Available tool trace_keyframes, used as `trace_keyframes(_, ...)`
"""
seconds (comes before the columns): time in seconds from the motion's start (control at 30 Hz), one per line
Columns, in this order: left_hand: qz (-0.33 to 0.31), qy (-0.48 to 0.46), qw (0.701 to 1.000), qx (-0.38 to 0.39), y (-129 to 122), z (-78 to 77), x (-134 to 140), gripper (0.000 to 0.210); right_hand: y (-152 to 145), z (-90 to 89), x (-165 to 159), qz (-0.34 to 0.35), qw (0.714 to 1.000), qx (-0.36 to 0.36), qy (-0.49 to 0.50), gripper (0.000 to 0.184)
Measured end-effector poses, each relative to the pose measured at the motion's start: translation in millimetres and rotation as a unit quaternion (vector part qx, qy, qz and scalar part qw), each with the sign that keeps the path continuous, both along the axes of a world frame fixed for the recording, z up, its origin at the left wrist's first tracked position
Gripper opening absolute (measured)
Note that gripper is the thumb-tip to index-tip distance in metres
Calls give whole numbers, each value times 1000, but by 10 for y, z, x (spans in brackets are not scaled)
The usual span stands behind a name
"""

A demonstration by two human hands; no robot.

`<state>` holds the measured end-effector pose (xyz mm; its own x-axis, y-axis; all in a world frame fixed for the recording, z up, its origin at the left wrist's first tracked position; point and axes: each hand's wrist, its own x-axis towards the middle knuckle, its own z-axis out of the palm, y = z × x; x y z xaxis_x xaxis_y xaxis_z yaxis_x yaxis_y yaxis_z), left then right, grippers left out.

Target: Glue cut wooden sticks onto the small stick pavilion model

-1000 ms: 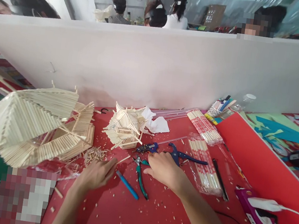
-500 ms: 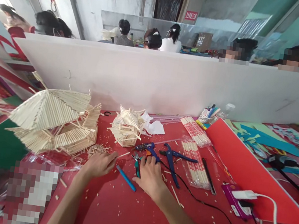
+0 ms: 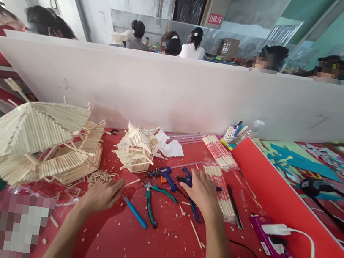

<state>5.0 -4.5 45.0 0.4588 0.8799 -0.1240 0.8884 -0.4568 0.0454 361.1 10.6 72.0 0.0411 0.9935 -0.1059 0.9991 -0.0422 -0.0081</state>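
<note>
Head view shows the left hand (image 3: pixel 103 195) pinching a stick (image 3: pixel 133 182) by one end, probably so it juts clear, the right hand (image 3: pixel 204 194) spread over blue pliers (image 3: pixel 194 211), cutters (image 3: pixel 149 205) between.

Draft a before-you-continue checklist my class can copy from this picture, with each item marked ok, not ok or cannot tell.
1. Left hand has a thin stick between its fingers: ok.
2. Right hand has a firm grip on the blue-handled tool: cannot tell; the hand hides part of it.
3. Green-handled pliers lie on the table, free of both hands: ok, handles spread.
4. Glue gun is cool: cannot tell; heat does not show.
5. Red tabletop is free of scraps: not ok; bits of wood are scattered across it.
6. Small stick model stands upright: ok.
</note>
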Motion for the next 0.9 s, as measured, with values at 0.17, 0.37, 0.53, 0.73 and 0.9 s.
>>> trace_keyframes(0.17,-18,-18,999,26,-7,-78,13,33,41,-204,128,-12,997,-76,-23,59)
trace_keyframes(0.37,-40,25,999,11,-36,-63,93,32,98,-221,138,24,997,-74,-16,45)
trace_keyframes(0.53,-33,4,999,-2,-51,3,110,26,74,-144,212,54,998,-10,5,45)
trace_keyframes(0.73,-50,-22,999,2,-56,47,111,23,66,-119,260,93,990,86,57,41)
trace_keyframes(0.9,-58,-42,997,7,-61,-17,137,27,66,-160,209,138,984,77,89,45)
